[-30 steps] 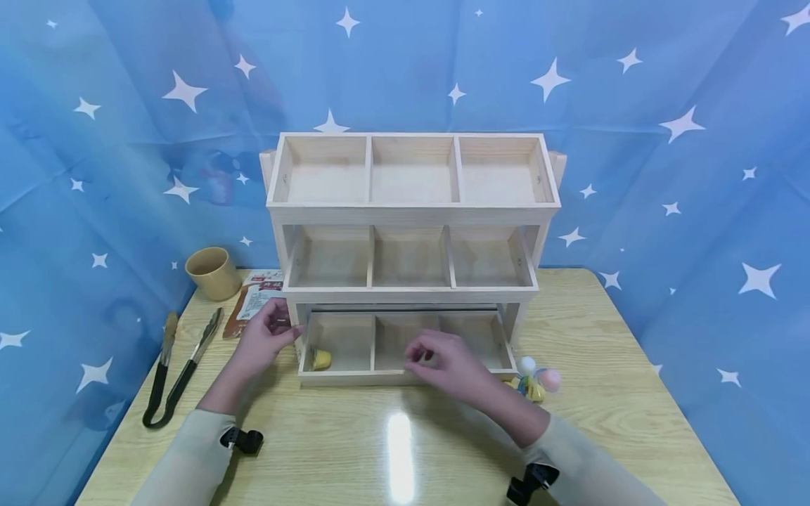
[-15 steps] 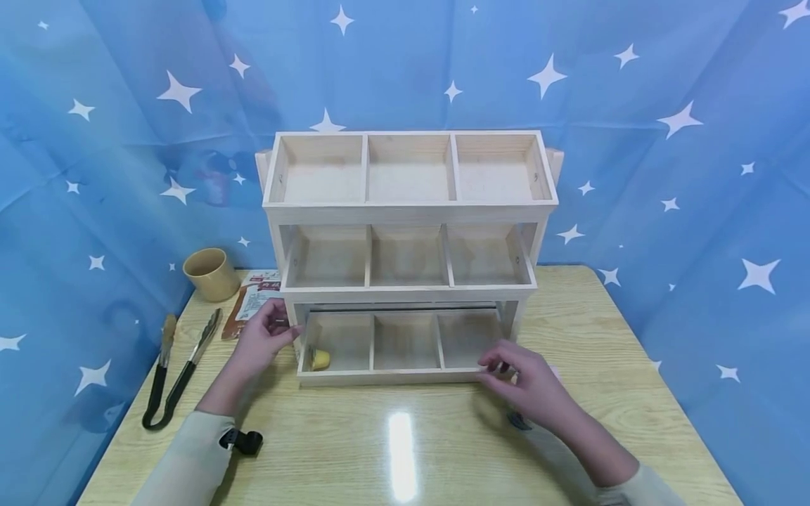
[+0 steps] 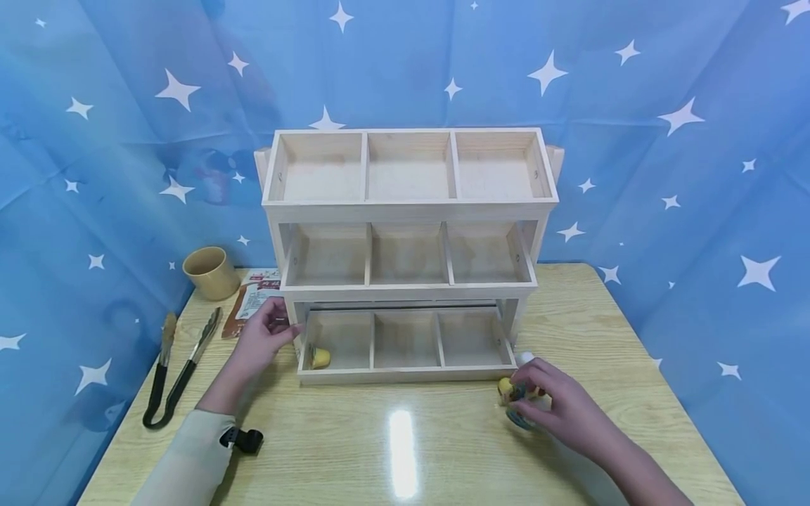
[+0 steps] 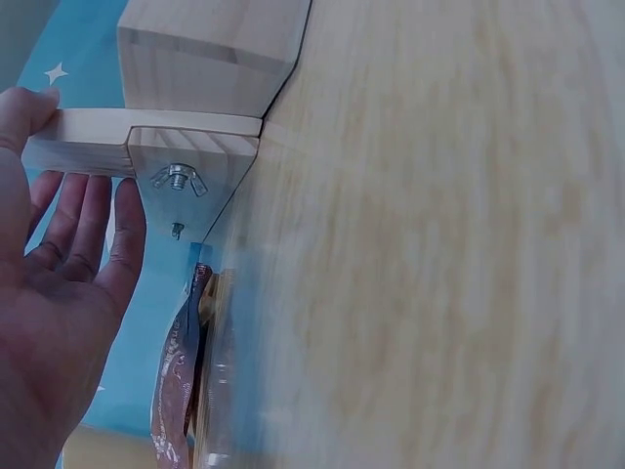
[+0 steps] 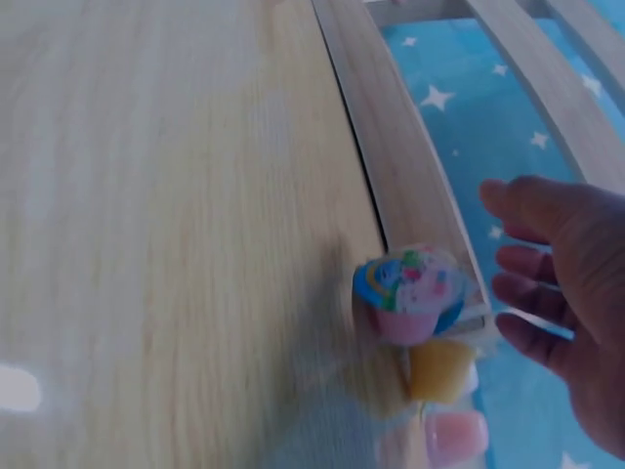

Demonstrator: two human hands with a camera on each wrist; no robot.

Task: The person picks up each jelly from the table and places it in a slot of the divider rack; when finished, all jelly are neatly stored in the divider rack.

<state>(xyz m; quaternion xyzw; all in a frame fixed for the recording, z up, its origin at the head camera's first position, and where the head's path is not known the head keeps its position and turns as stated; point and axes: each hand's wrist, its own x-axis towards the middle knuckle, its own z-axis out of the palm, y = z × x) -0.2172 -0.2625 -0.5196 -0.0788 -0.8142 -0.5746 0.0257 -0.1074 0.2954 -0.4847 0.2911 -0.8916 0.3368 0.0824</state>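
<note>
A pale wooden three-tier shelf rack (image 3: 411,213) stands at the middle of the table. My left hand (image 3: 261,339) grips its left side, thumb on one face of the wooden frame (image 4: 83,137) and fingers on the other. Near the rack's front right corner, my right hand (image 3: 563,404) reaches over several small jelly cups, fingers loosely bent. One jelly cup (image 5: 415,293) with a printed blue and pink lid lies there beside a yellow cup (image 5: 441,371) and a pink cup (image 5: 456,437). Another yellow jelly cup (image 3: 320,358) lies in the bottom tier's left compartment.
On the left lie black-handled tongs (image 3: 183,379). Behind them stand a tan cup (image 3: 211,274) and a flat printed packet (image 3: 253,299), close to the rack's left side. A blue star-patterned curtain (image 3: 405,63) hangs behind the table.
My right hand has moved right, from over the bottom tier's middle compartment to the jelly cups by the front right corner. My left hand stays on the rack.
</note>
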